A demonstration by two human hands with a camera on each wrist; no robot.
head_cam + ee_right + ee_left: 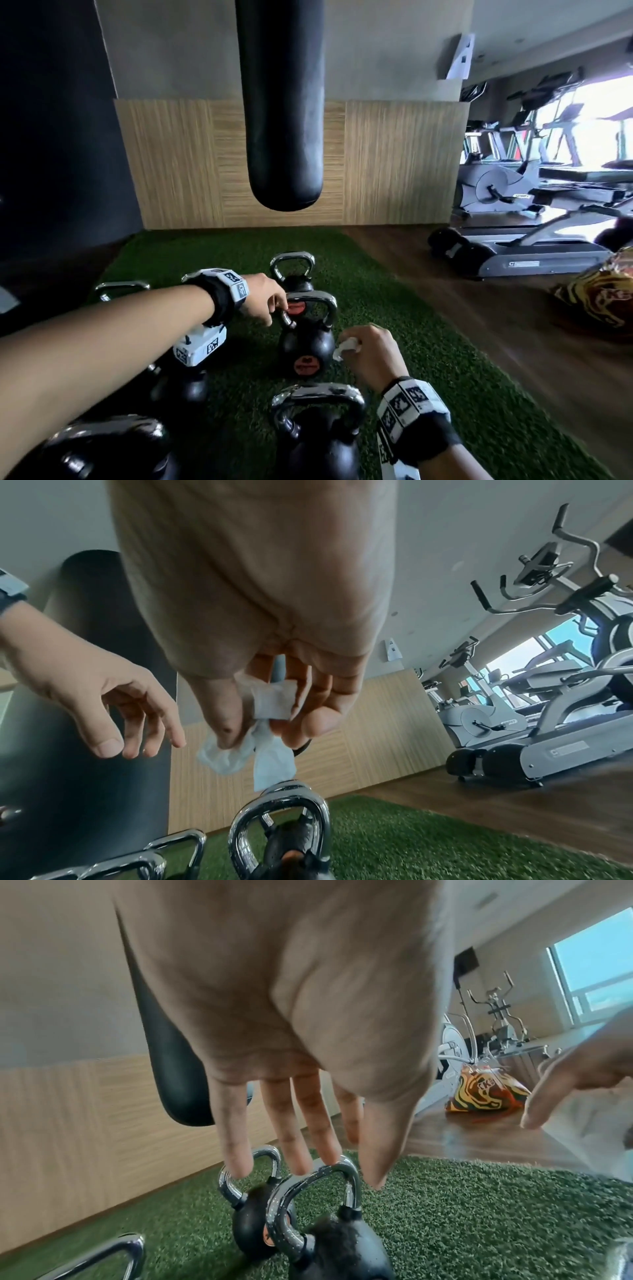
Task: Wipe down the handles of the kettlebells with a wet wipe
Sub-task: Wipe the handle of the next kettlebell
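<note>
A crumpled wet wipe (270,704) is pinched between thumb and fingers of the right hand (371,353), held just beside the middle kettlebell (306,342) on the green turf (394,325). The left hand (263,301) is stretched out over that kettlebell's chrome handle (320,305) — fingers (232,1137) relaxed and extended, nothing gripped — whether the handle is touched cannot be told

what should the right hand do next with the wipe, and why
Probably bring the right hand and its wet wipe onto the chrome handle of the middle kettlebell and rub along it. The left hand is open at that handle, seemingly to steady it, while the wipe hangs off it.
</note>
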